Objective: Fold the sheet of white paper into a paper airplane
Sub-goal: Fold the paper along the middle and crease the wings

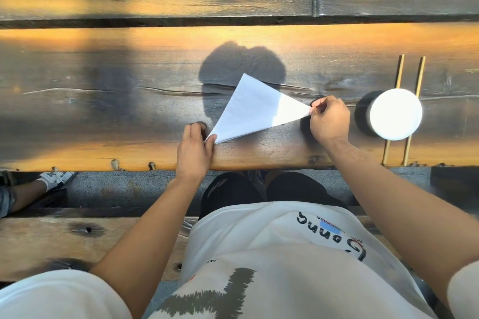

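The white folded paper triangle (255, 109) sits on the wooden worktop (103, 111) between 2 pinching grips, left hand (194, 149) and right hand (329, 119), so wings look unfinished.

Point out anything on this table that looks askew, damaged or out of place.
Nothing stands out. The folded white paper lies at a slant only because the left hand and right hand pinch its two tips. The wooden table shows weathering cracks; the white cup stands upright over two sticks.
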Action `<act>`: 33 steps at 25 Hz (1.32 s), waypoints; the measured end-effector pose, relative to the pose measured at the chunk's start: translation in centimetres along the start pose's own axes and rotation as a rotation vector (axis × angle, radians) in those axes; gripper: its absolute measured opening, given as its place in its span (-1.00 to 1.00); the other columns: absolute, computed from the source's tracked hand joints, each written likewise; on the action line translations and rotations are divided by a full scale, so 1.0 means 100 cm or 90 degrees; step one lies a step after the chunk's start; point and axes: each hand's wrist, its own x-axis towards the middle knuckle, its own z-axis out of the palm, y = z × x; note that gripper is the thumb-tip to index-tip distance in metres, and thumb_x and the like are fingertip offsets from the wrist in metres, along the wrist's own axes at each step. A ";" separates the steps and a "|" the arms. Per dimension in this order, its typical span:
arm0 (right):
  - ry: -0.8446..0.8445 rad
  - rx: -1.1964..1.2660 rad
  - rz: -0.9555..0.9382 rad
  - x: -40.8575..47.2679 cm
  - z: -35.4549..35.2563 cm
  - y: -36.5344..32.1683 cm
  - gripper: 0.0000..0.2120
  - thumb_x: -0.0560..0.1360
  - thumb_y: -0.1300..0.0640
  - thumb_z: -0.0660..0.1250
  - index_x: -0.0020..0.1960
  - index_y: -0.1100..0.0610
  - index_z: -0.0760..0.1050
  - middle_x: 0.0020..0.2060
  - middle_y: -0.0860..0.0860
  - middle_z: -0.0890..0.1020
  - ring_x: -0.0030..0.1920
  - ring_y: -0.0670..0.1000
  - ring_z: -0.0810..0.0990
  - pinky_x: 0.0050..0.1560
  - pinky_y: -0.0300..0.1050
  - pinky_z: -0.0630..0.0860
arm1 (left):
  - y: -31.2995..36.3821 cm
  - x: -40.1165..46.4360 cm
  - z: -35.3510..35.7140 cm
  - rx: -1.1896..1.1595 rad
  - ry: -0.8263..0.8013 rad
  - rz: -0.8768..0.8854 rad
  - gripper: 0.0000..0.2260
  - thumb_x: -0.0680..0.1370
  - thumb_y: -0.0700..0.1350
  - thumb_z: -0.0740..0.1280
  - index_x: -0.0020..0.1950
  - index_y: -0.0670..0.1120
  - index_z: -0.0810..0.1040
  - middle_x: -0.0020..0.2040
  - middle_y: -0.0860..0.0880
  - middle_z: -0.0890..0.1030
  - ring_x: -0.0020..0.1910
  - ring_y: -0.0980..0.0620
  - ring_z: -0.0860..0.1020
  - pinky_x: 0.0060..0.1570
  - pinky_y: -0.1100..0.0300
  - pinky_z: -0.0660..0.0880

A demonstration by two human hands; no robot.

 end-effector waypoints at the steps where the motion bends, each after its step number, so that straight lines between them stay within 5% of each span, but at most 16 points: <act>1: 0.005 -0.012 -0.005 -0.003 0.002 0.002 -0.89 0.57 0.24 0.29 0.06 0.16 0.57 0.09 0.13 0.55 0.10 0.09 0.52 0.26 -0.18 0.39 | -0.001 -0.002 0.001 0.008 -0.001 0.013 -0.74 0.66 -0.07 0.33 0.26 -0.21 0.47 0.12 -0.14 0.46 -0.07 -0.12 0.49 -0.06 -0.05 0.50; 4: 0.060 -0.067 -0.060 -0.017 0.007 0.000 -0.82 0.57 0.14 0.32 0.14 0.17 0.55 0.13 0.19 0.49 0.19 0.24 0.45 0.30 0.08 0.38 | -0.003 -0.006 0.004 0.040 -0.006 0.045 -0.74 0.67 -0.08 0.31 0.28 -0.21 0.45 0.16 -0.17 0.45 -0.08 -0.21 0.54 -0.13 -0.14 0.56; 7: 0.097 -0.148 -0.286 -0.042 0.016 -0.018 -0.76 0.55 0.12 0.32 0.18 0.18 0.56 0.12 0.20 0.51 0.16 0.24 0.45 0.19 0.12 0.38 | -0.004 -0.004 0.004 0.043 -0.005 0.070 -0.80 0.68 -0.10 0.30 0.23 -0.19 0.47 0.13 -0.17 0.47 -0.09 -0.21 0.55 -0.16 -0.13 0.56; 10: -0.023 -0.185 -0.546 -0.067 0.048 -0.033 -0.62 0.59 0.12 0.29 0.34 0.29 0.50 0.33 0.27 0.49 0.41 0.30 0.39 0.47 0.27 0.30 | -0.007 -0.001 0.004 0.036 0.003 0.069 -0.84 0.67 -0.09 0.30 0.12 -0.19 0.47 0.06 -0.14 0.46 -0.15 -0.17 0.51 -0.18 -0.10 0.52; 15: -0.177 -0.386 -0.711 -0.091 0.084 -0.041 -0.34 0.65 -0.10 0.08 0.63 0.24 0.13 0.65 0.19 0.07 0.65 0.22 -0.01 0.63 0.20 -0.02 | -0.008 -0.002 0.003 0.000 -0.002 0.065 -0.82 0.67 -0.08 0.31 -0.01 -0.20 0.46 -0.03 -0.12 0.48 -0.17 -0.14 0.49 -0.16 -0.05 0.47; 25: -0.222 -0.439 -0.745 -0.076 0.095 -0.015 -0.30 0.69 -0.20 -0.03 0.67 0.19 -0.04 0.67 0.12 -0.06 0.66 0.16 -0.11 0.63 0.20 -0.03 | -0.007 -0.004 0.008 0.067 -0.023 0.065 -0.80 0.69 -0.08 0.25 0.09 -0.22 0.47 0.11 -0.18 0.48 -0.14 -0.22 0.55 -0.15 -0.13 0.54; 33: -0.158 -0.406 -0.632 -0.060 0.069 0.010 -0.28 0.69 -0.18 -0.04 0.65 0.29 -0.04 0.65 0.20 -0.04 0.66 0.18 -0.12 0.63 0.19 -0.06 | -0.001 -0.002 0.003 0.144 -0.033 0.064 -0.76 0.70 -0.06 0.23 0.10 -0.25 0.50 0.13 -0.18 0.50 -0.14 -0.24 0.57 -0.20 0.02 0.38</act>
